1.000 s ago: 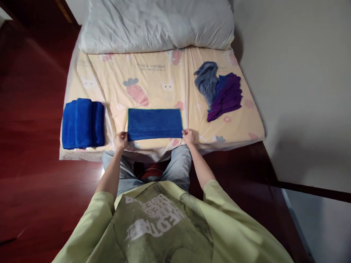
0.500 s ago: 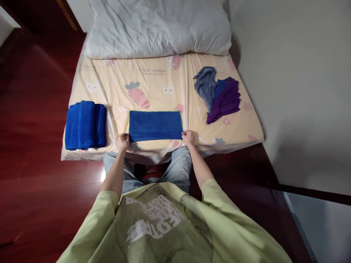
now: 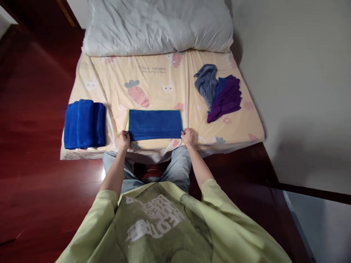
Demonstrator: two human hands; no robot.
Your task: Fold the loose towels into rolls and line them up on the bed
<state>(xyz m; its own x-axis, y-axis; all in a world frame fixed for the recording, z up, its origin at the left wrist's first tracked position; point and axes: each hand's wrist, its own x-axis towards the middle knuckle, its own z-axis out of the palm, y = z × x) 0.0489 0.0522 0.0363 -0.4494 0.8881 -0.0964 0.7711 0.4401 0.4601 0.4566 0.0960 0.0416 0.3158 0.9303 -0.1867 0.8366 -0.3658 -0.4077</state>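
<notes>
A blue towel (image 3: 154,124) lies folded into a long flat rectangle near the front edge of the bed (image 3: 166,78). My left hand (image 3: 123,140) pinches its near left corner, fingers closed. My right hand (image 3: 187,136) pinches the near right corner in the same way. Both corners stay low on the sheet.
A stack of folded blue towels (image 3: 84,123) sits at the bed's left front corner. A loose heap of grey, blue and purple cloths (image 3: 220,92) lies at the right. A white duvet (image 3: 158,22) covers the far end. Dark wooden floor lies left, a pale wall right.
Both hands have shifted the towel's near edge slightly away from me; the towel looks a little narrower. The grip on both corners is unchanged.
</notes>
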